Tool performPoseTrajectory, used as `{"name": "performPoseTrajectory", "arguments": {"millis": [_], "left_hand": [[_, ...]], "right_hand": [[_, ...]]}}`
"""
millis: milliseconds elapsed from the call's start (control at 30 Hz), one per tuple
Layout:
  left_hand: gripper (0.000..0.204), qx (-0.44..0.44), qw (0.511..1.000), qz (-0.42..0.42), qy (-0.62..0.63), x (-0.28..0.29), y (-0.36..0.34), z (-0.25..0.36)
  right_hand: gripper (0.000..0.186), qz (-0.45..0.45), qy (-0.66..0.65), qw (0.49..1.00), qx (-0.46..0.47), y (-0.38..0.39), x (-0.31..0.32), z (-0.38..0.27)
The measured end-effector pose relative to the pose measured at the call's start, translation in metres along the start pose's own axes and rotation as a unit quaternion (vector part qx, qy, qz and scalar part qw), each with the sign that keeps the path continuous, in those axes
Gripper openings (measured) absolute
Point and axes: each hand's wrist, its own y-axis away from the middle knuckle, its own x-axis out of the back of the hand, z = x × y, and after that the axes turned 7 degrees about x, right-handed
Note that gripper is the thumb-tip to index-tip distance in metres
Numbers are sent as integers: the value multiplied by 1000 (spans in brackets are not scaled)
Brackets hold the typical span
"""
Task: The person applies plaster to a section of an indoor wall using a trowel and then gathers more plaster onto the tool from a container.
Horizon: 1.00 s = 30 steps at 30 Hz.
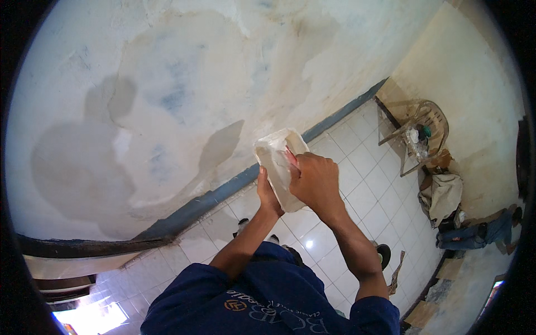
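My left hand [268,192] grips a white rectangular tub [297,140] from its left side, with the thumb up along the wall. The tub is tilted, and whitish paste is smeared over its inside. My right hand [317,180] is closed around a small tool with a red part [291,157], held down inside the tub. Its working end is hidden by the hand and the tub, so its exact kind does not show. Just beyond my hands rises a patchy plastered wall [184,78], apart from both of them.
A blue-grey skirting band [223,192] runs along the wall's foot above white floor tiles [363,195]. At the right stands a plastic chair [438,120] with things on it. Cloth sacking [445,195] lies beside it. Another person [474,237] is at the far right.
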Motion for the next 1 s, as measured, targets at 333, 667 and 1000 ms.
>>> {"name": "performPoseTrajectory", "arguments": {"millis": [333,667,1000], "left_hand": [[74,-10,999,-28,24,-4,3,2],[74,-15,992,-96,86,-10,5,4],[74,-19,997,-64,49,-5,2,4]], "right_hand": [[16,-1,-123,991,-46,-17,15,-1],[13,-38,-115,992,-19,-9,3,16],[14,4,-118,993,-21,-9,5,25]]}}
